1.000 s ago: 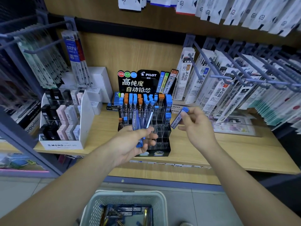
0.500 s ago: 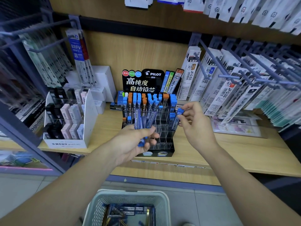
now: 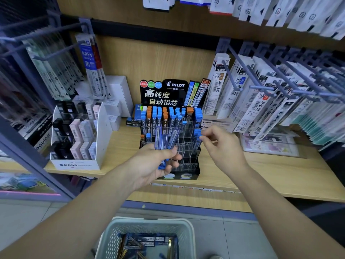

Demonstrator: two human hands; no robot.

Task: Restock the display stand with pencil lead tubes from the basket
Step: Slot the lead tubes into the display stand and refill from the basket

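Lead tubes with blue caps fan upward out of the left hand. The hand sits just left of the frame's centre, palm toward the camera, with fingers and thumb curled round the lower ends of the bundle.

Directly behind the bundle is the display stand, a black unit with a PILOT header card and a stepped grid of clear slots. Its back rows are packed with blue- and orange-capped tubes, while the lower front rows show mostly bare clear plastic.

The right hand is just right of centre, beside the stand's right edge. Its fingers are loosely curled, with thumb and forefinger drawn together at the blue cap of a single tube. That tube stands upright in the stand's rightmost column. Motion blur smears those fingertips, so I cannot tell whether they pinch the cap or merely touch it.

The stand rests on a wooden shelf. At the left of the frame, on the same shelf, is a white MONO rack of black and pale cases. At the right, refill packs hang from hooks.

At the bottom centre, below the shelf, the pale basket holds more packaged tubes lying flat inside.
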